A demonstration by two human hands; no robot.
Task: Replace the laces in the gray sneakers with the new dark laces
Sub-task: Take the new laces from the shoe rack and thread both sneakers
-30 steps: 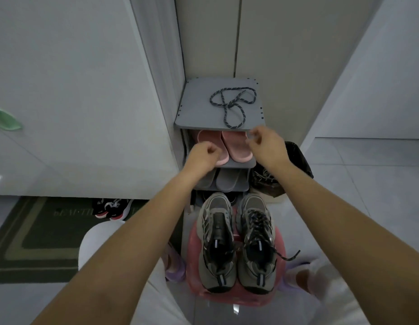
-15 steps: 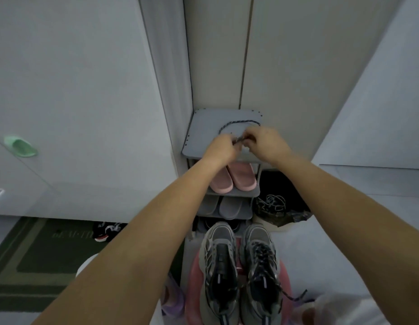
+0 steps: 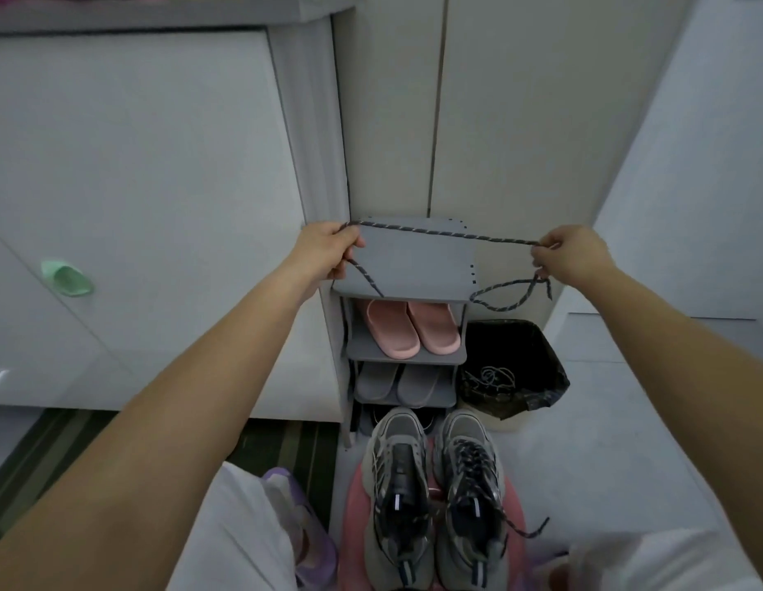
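The left hand (image 3: 328, 249) and right hand (image 3: 572, 255) pinched a dark lace (image 3: 439, 233) stretched between them; below them, the right sneaker (image 3: 473, 484) looked laced, the left sneaker (image 3: 397, 484) not yet laced.

No text, label, brand, number or sign is legible on any surface in view. A small white patch (image 3: 397, 502) sits on the tongue of the unlaced gray mesh sneaker (image 3: 396, 445), well below the fingers (image 3: 350, 243) of the left hand (image 3: 328, 249), which pinch the dark speckled cord lace (image 3: 448, 233). A like patch (image 3: 475, 508) sits on the laced gray mesh sneaker (image 3: 469, 437), well below the fingers (image 3: 546, 245) of the right hand (image 3: 576, 258). Both patches are too small to read.
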